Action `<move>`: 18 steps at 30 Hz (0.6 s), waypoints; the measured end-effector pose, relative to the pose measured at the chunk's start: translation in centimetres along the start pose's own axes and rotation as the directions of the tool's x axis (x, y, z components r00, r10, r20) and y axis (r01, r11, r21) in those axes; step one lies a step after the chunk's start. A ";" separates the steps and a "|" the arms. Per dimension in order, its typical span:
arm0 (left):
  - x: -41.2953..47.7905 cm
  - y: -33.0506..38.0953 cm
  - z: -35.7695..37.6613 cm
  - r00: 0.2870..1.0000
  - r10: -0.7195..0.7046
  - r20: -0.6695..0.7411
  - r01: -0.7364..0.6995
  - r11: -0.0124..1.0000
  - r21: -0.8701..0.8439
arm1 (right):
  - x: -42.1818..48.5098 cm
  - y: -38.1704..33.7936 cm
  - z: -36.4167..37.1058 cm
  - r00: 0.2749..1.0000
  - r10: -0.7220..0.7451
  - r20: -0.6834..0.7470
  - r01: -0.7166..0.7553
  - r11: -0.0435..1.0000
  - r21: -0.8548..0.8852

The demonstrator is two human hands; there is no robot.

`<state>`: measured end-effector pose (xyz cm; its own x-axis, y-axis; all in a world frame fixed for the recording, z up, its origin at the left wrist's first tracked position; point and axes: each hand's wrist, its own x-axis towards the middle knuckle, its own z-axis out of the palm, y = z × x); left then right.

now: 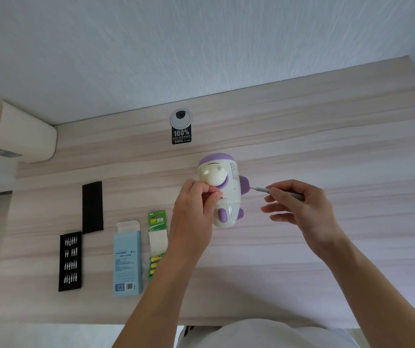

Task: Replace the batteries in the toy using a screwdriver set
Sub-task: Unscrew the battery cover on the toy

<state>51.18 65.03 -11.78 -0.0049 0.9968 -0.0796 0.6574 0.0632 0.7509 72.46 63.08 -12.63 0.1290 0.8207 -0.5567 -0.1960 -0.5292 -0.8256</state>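
Note:
A white and purple toy (229,187) lies on the wooden desk (301,151), its purple cap pointing to the wall. My left hand (196,204) grips the toy's left side, fingers pinched near its round white knob. My right hand (299,204) holds a thin grey screwdriver (266,190) between thumb and fingers, and its tip points left at the toy's purple right arm. A green pack of batteries (156,242) lies left of my left forearm. At the desk's left, a black tray of screwdriver bits (70,261) lies flat, with its black lid (92,207) just above it.
A light blue carton (127,262) lies between the bit tray and the battery pack. A round cable grommet (181,118) with a black sticker (181,136) sits near the wall. A cream box (13,131) stands at the far left.

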 end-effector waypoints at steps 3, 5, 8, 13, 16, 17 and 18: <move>0.0 0.1 0.0 1.000 0.006 0.007 -0.006 1.000 0.019 | 0.0 0.2 0.1 1.000 -0.002 -0.002 0.002 1.000 -0.007; 0.0 0.1 0.0 1.000 0.016 0.016 -0.017 1.000 0.027 | 0.1 0.2 0.1 1.000 0.000 0.000 0.000 1.000 -0.007; -0.1 0.0 0.0 0.998 0.043 0.034 -0.044 0.998 0.037 | 0.1 0.1 0.1 1.000 -0.001 0.003 0.001 1.000 -0.005; -0.2 -0.3 0.1 0.998 0.054 0.027 -0.055 0.998 0.026 | 0.2 0.1 -0.2 1.000 -0.005 -0.007 0.005 1.000 0.001; -0.4 -0.4 -0.1 0.996 0.085 0.017 -0.085 0.996 0.003 | 0.1 0.2 -0.4 1.000 0.000 -0.016 0.000 1.000 -0.001; -0.4 -0.5 -0.1 0.996 0.087 0.005 -0.087 0.996 -0.008 | 0.0 0.3 -0.6 1.000 0.003 -0.018 -0.003 1.000 -0.003; -0.5 -0.5 -0.2 0.996 0.084 -0.014 -0.084 0.996 -0.019 | 0.0 0.3 -0.6 1.000 0.008 -0.021 -0.008 1.000 -0.007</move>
<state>50.69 64.50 -11.97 0.0395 0.9992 -0.0072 0.6410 -0.0198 0.7673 73.01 62.78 -12.98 0.1483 0.8118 -0.5648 -0.1905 -0.5369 -0.8218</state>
